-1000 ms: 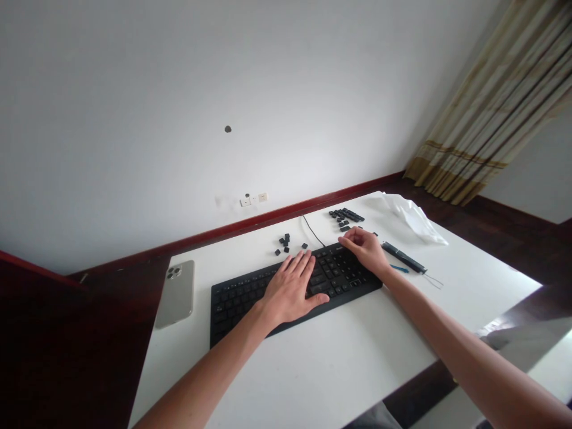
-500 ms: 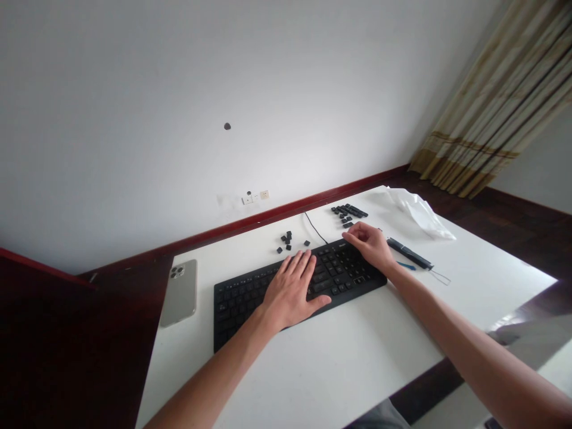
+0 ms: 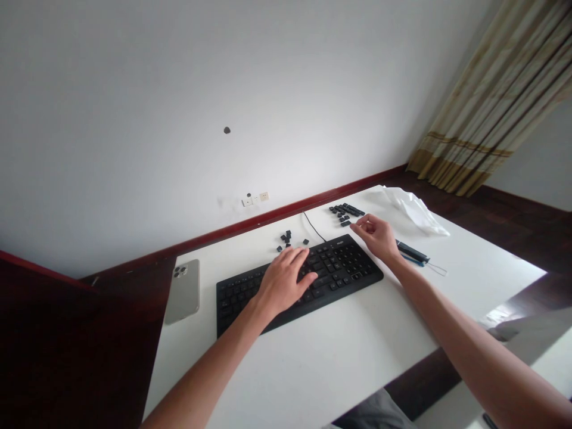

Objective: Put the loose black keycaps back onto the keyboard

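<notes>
White bench (image 3: 339,357) fills the lower view, and across its middle lies the black keyboard (image 3: 344,268), cable end towards the wall, with a phone (image 3: 182,292) face down just off its left end. Left hand (image 3: 281,280) rests palm down on the keys, grip slack and holding nothing. Right hand (image 3: 379,236) hovers past the keyboard's far right corner, fingertips near the loose keycaps (image 3: 346,213), and whether that grip pinches anything I cannot tell.
</notes>
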### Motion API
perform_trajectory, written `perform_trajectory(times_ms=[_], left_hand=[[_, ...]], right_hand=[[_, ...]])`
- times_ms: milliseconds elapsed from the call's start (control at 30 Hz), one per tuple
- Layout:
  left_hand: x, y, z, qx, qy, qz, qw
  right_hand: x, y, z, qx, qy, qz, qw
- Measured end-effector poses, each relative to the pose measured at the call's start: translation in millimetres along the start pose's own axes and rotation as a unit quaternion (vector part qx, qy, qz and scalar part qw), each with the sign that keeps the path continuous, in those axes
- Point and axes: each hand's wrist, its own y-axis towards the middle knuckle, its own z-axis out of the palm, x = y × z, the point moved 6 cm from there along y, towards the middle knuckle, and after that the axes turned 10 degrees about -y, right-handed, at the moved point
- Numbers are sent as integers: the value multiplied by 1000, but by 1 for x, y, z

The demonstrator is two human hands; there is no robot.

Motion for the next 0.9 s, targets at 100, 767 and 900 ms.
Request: perform_trajectory(times_ms=[100,767,900], left_hand=[[29,7,-35,-33,5,-63,997],[110,39,-37,-2,-68,-171,983],[112,39,-36,7,-70,-170,983]], right_hand=[[5,-2,1,-1,-10,-4,1000],[12,-1,-19,-140,-106,9,984],[24,-7,-7,-94,-102,-13,990]])
